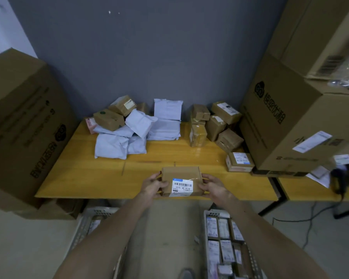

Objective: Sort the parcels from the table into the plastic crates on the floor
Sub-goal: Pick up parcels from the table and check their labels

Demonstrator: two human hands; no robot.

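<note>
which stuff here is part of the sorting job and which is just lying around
Job: held parcel, gripped by left hand and right hand; white mailers and small boxes on the table; left crate, right crate.
Lying about: left carton, right carton, floor cable.

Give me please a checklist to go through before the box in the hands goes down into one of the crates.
1. Grip: the left hand and the right hand hold the box by its two ends: ok.
2. The label faces up, with the barcode in view: ok.
3. Which crate the label calls for: cannot tell.
4. Room in the right crate: rows of parcels lie in it and its near end is hidden: cannot tell.
5. Room in the left crate: mostly hidden: cannot tell.
6. Nothing rests on top of the box: ok.
</note>
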